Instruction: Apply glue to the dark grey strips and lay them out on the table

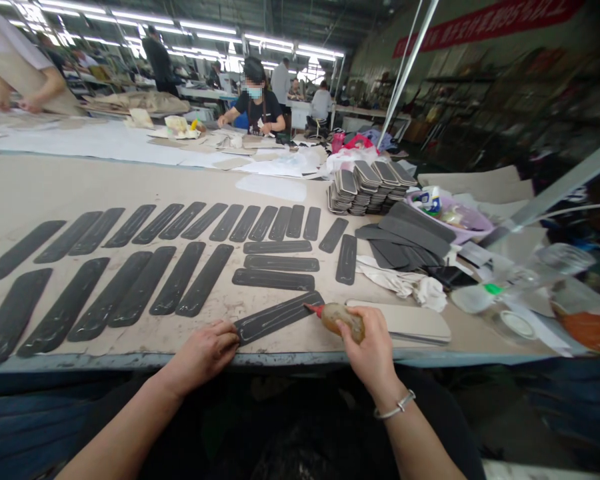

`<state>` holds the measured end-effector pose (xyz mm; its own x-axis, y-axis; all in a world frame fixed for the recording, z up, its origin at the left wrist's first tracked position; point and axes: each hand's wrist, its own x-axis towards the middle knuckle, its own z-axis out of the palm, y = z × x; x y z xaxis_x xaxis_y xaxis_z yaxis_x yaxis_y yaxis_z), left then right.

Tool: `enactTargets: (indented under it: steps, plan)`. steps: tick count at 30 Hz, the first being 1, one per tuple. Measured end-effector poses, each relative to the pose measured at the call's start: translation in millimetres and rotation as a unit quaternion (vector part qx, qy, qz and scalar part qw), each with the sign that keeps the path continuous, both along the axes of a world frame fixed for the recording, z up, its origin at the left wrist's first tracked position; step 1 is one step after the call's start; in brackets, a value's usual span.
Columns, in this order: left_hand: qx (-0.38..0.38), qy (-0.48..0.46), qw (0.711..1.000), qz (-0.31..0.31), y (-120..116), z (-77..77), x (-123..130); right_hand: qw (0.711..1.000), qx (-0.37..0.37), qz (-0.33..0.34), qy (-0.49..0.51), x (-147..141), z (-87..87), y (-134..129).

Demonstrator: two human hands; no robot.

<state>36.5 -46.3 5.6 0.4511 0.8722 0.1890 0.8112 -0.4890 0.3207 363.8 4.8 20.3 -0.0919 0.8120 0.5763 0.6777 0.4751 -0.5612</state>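
Observation:
A dark grey rounded strip [280,319] lies slantwise near the table's front edge, with thin glossy lines of glue along it. The fingers of my left hand [213,350] are closed on its left end. My right hand [367,340] is wrapped round a squeeze bottle [334,318] of amber-brown look. Its red nozzle points left, with the tip at the strip's right part; whether it touches cannot be made out. Similar dark strips, such as one strip [205,280], lie in rows to the left and beyond, many with shiny glue on top.
Beige panels [410,325] lie right of my right hand, near a white cloth [400,277]. Dark sheets [405,233], stacked pads [370,187] and a purple basin [467,220] stand further back. A clear jar [515,325] is at the right. Across the table a co-worker [257,100] sits.

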Motion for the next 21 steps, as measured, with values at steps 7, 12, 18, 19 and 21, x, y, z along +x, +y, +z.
enactTargets:
  steps: [7,12,18,19,21]
  plan:
    - [-0.007,0.019,1.0,-0.002,1,-2.6,-3,0.998,-0.04,0.052,0.0,-1,9.2,-10]
    - [-0.025,0.021,0.999,-0.005,1,-1.6,-6,0.999,-0.042,0.028,-0.012,6,6.7,-5]
    - [-0.018,0.027,0.999,-0.01,2,-2.2,-5,0.998,-0.01,-0.058,-0.019,28,6.0,8]
    - [-0.017,0.029,0.999,-0.01,2,-2.2,-4,0.998,-0.006,-0.066,-0.015,28,6.1,9]
    - [-0.013,0.031,0.999,-0.009,2,-1.9,-3,0.997,-0.001,-0.075,-0.008,26,5.1,12]
